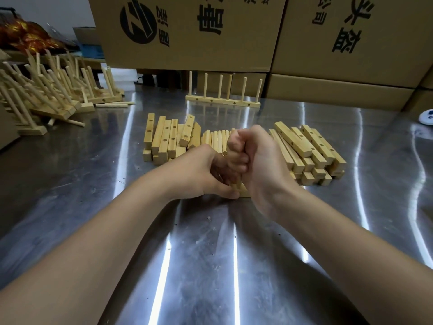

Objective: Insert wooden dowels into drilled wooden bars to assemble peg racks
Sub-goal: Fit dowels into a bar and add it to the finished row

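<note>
Right hand: your right hand (253, 156) is curled into a tight upright fist, apparently wrapped round a dowel (237, 184); only its lower end shows below your fingers
Left hand: your left hand (206, 172) grips the bar (244, 193) low on the surface (210, 254), thumb along its near edge, fingers curled over it
Task's thing: the bar lies just under both hands, mostly hidden; whether the dowel's tip is already in a hole cannot be told
Stock: loose dowels (215, 139) lie just behind your hands, between two stacks of drilled bars (168, 139); a finished rack (222, 103) stands upright further back
Step, as I judge it: seating a dowel in the bar
Risk, tilt: push with the dowel leaning and it may jam, or sit crooked beside its neighbours
Risk, slip: the metal surface looks slick; ease your left grip and the bar could skid or roll as you press
Risk, pinch: your hands touch, so a sudden give could drive your fist onto your left fingers
Risk, stock: a skidding bar could scatter the loose dowels behind it
</note>
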Available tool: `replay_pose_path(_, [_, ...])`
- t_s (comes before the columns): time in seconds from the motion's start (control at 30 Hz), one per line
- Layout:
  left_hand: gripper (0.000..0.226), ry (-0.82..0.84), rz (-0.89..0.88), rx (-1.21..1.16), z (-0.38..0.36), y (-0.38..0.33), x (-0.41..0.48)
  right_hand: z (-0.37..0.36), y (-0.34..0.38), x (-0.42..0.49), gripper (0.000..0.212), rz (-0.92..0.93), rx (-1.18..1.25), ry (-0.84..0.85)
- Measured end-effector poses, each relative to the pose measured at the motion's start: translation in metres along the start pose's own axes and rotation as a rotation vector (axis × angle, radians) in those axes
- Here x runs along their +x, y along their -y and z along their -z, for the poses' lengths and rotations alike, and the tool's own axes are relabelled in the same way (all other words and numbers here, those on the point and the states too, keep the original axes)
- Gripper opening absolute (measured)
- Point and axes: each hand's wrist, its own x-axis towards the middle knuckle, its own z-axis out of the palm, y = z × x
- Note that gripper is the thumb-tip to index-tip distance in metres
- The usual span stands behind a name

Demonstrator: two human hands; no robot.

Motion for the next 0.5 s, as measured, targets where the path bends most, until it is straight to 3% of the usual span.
replay_pose_path(0.3, [0.018,-0.014,0.019,-0.007,-0.001,0.000,-0.001,0.004,-0.005,0.006,0.025,0.079,0.052,-0.013])
replay_pose_path(0.5, [0.016,-0.022,0.040,-0.022,-0.001,-0.002,-0.002,-0.001,-0.012,0.011,0.036,0.152,-0.028,0.034])
